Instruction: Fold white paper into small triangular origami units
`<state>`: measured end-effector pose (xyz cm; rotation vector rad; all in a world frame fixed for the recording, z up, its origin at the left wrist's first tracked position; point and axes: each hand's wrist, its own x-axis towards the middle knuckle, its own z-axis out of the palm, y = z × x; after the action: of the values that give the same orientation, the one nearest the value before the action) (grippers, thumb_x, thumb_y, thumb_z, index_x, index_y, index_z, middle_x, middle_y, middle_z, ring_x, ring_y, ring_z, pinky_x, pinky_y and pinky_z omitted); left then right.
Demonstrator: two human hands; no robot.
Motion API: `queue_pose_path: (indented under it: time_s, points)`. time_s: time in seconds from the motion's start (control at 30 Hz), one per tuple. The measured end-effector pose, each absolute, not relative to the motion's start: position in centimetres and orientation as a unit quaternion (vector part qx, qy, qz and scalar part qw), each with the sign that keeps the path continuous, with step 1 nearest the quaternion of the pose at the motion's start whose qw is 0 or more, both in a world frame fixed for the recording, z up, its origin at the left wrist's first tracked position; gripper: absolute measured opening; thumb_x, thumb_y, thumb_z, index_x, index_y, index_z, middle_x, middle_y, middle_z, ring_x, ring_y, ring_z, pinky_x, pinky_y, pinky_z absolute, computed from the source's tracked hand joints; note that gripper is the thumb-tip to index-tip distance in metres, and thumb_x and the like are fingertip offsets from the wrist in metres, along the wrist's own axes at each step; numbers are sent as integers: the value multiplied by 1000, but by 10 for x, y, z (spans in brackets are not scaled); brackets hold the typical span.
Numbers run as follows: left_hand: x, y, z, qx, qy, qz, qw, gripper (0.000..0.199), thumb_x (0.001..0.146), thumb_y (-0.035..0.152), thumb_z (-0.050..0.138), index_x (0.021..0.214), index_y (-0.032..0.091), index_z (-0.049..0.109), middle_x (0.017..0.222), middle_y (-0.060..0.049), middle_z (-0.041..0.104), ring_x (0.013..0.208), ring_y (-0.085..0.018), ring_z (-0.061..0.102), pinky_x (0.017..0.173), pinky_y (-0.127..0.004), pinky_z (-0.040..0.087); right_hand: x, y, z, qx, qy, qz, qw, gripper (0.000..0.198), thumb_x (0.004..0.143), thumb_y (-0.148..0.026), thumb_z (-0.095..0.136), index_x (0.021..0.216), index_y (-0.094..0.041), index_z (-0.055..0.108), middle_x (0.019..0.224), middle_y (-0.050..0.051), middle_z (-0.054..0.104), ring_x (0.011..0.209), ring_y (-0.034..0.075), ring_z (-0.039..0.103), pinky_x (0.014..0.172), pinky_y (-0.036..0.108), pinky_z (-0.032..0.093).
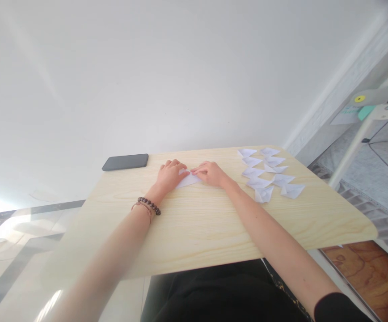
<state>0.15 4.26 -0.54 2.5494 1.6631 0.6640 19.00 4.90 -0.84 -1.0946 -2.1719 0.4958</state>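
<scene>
On the pale desk [194, 232], mid-frame, white paper [187, 180] is held by the left hand [170, 174] and right hand [210, 173], best creased with edges aligned.

Paper [188, 180] partly hidden under fingers [200, 169], left forearm [113, 252] cropped below; black sleeve [341, 308] cropped

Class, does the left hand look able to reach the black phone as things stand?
Probably yes: nothing visible stands between the left hand and the black phone, though that hand is on the white paper.
</scene>
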Motion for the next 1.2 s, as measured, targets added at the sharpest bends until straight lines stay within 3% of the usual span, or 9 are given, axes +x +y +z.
queue_pose_path:
  time_s: [0.33, 0.5, 0.73, 1.07, 1.2]
  points:
    - [-4, 47, -11, 772, 531, 290, 197, 31, 68, 47, 56, 79, 18, 60, 82, -4, 61, 76, -17, 54, 67, -28, 41, 182, 50, -13, -431, -818, 177, 336, 19, 76, -24, 51, 87, -20, 66, 87, 2, 65, 70, 11, 54, 69, 24, 40]
    - [-5, 40, -6, 743, 504, 322, 301, 36, 69, 48, 54, 80, 15, 61, 76, -4, 62, 64, -13, 54, 57, -24, 40, 177, 48, -15, -408, -835, 166, 329, 19, 79, -26, 48, 74, -17, 64, 74, 2, 60, 66, 10, 50, 63, 22, 36]
    - [-6, 37, -2, 737, 496, 320, 330, 38, 73, 48, 50, 78, 13, 63, 72, -4, 63, 61, -12, 51, 53, -22, 38, 177, 45, -14, -372, -837, 177, 360, 19, 79, -25, 47, 72, -15, 61, 73, 2, 58, 65, 9, 49, 62, 22, 35]
    - [-10, 43, 2, 716, 513, 309, 359, 38, 68, 48, 55, 76, 12, 63, 66, -3, 61, 57, -12, 50, 49, -22, 35, 184, 45, 0, -394, -843, 213, 299, 22, 75, -23, 43, 60, -14, 57, 60, -1, 52, 56, 8, 42, 54, 21, 29]
    - [-13, 45, 2, 696, 522, 306, 387, 38, 67, 48, 56, 75, 12, 63, 63, -1, 59, 53, -11, 47, 47, -22, 34, 190, 44, 2, -409, -822, 287, 274, 23, 75, -23, 42, 73, -15, 63, 70, 0, 59, 60, 9, 46, 56, 21, 32]
